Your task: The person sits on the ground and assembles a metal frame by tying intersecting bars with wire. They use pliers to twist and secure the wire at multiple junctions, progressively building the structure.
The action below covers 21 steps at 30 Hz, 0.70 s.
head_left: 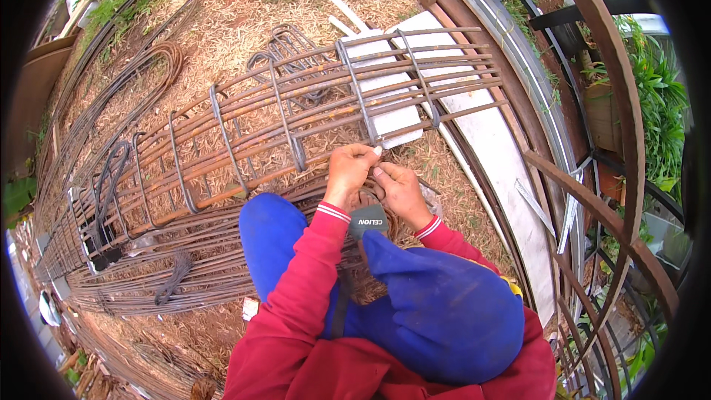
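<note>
A rusty rebar cage [244, 150] lies across the ground, its long bars ringed by several dark stirrups [357, 92]. At its near edge, close to the bottom of one stirrup, my left hand [351, 172] has thumb and forefinger pinched together. Whatever they hold is too thin to make out. My right hand [404, 192] is just right of it, fingers bent and pressed together, its grip also unclear. Under the hands, a loop of rusty wire [364, 198] shows in part. A dark grey printed item [368, 220] sits between my blue-clad knees, just below the hands.
Long loose rebar rods [215, 267] run along the near side of the cage. Bent bars [292, 55] lie beyond it on dry straw. White boards [474, 118] lie beneath the cage's right end. Brown metal framework [629, 104] rises at the right.
</note>
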Each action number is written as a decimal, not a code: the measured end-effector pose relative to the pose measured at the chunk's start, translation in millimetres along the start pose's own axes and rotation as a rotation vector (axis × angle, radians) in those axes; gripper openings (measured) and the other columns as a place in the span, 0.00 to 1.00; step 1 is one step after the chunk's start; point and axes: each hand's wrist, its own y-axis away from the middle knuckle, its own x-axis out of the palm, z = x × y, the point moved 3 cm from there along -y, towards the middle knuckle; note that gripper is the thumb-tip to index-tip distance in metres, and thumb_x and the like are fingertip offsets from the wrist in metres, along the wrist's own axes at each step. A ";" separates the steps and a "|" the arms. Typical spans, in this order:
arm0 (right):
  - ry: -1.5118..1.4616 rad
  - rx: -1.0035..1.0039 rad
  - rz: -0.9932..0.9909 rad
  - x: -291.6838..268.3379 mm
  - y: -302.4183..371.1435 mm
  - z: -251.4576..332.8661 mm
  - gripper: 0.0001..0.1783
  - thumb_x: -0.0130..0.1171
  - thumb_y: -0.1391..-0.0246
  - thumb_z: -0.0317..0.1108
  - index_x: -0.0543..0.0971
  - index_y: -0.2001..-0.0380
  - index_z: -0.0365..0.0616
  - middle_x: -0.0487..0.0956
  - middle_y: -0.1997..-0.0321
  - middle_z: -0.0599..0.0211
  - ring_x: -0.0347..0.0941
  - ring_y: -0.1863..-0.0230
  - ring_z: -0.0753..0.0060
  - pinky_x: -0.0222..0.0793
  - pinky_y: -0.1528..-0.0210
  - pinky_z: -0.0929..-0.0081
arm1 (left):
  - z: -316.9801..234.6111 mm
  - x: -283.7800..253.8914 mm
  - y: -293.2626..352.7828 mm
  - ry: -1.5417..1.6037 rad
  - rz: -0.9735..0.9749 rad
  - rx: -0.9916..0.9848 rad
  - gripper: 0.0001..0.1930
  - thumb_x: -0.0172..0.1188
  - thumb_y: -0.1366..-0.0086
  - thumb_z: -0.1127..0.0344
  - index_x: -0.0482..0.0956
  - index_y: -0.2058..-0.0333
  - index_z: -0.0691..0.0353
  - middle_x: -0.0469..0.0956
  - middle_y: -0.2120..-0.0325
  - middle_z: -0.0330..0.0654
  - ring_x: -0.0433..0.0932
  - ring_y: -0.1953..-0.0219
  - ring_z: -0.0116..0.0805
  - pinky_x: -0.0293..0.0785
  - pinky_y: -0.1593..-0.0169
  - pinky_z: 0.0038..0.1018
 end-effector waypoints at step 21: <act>0.139 -0.012 0.011 -51.4 16.7 -28.3 0.11 0.57 0.36 0.35 0.81 0.60 0.38 0.81 0.69 0.63 0.78 0.68 0.69 0.72 0.64 0.71 | 11.1 22.6 18.1 -0.305 -0.348 0.197 0.15 0.70 0.40 0.61 0.84 0.74 0.70 0.80 0.82 0.42 0.72 0.79 0.26 0.70 0.70 0.29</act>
